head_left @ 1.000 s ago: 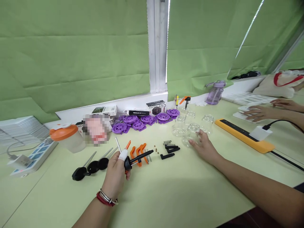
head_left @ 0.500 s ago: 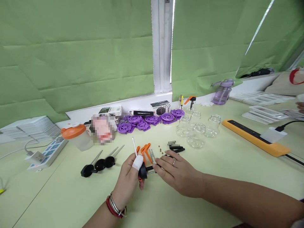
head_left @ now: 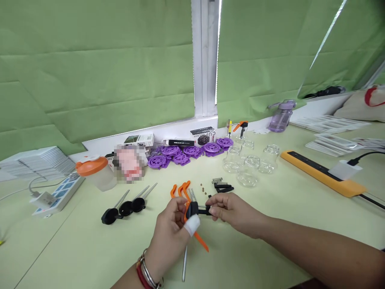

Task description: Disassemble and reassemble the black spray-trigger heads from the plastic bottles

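Note:
Between my two hands is a black and orange trigger spray head [head_left: 193,209]. My left hand [head_left: 170,224], its thumb tip wrapped in white, closes around the black cap end. The orange lever slants toward me below that thumb, and a metal tube [head_left: 184,265] points down from under the hand. With fingertips pinched, my right hand [head_left: 230,208] grips the narrow black end of the same head. Just beyond lie loose orange levers [head_left: 183,188], thin metal pins [head_left: 193,194], small brown beads [head_left: 203,189], springs [head_left: 217,181] and black cylindrical parts [head_left: 224,188].
Black caps with metal tubes [head_left: 128,208] lie left of my hands. Several clear bottles [head_left: 251,161] stand behind right, near an orange power strip [head_left: 319,173]. Purple round parts [head_left: 182,159] line the back. An orange-lidded cup [head_left: 102,178] and white power strip [head_left: 61,196] are left.
The spray head has been turned over in my left hand: its metal tube pointed up and now points down. My right hand's fingers went from stretched out to pinching its narrow end.

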`<control>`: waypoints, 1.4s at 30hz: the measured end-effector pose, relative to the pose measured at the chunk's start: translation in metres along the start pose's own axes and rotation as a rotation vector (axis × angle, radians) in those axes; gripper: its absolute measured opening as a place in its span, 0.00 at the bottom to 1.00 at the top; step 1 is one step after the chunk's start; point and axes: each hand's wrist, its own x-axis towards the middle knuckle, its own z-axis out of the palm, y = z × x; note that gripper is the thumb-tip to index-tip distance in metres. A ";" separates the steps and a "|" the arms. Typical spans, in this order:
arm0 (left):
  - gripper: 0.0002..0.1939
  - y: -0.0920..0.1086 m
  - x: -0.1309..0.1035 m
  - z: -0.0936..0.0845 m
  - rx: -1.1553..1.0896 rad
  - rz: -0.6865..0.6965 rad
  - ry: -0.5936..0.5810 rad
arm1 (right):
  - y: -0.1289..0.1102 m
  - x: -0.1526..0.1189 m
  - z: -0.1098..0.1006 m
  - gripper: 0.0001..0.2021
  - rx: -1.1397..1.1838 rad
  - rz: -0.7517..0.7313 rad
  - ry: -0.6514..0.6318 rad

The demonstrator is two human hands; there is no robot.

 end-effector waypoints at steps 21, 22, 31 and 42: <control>0.12 -0.043 0.002 0.009 0.248 -0.056 -0.063 | 0.032 0.034 0.037 0.16 -0.196 -0.028 0.226; 0.12 -0.044 0.002 0.009 0.249 -0.058 -0.057 | 0.033 0.035 0.038 0.17 -0.198 -0.029 0.223; 0.12 -0.054 0.002 0.011 0.343 -0.087 -0.032 | 0.038 0.038 0.034 0.06 -0.190 -0.082 0.206; 0.12 -0.050 0.001 0.011 0.355 -0.104 -0.019 | 0.038 0.041 0.031 0.05 -0.220 -0.108 0.181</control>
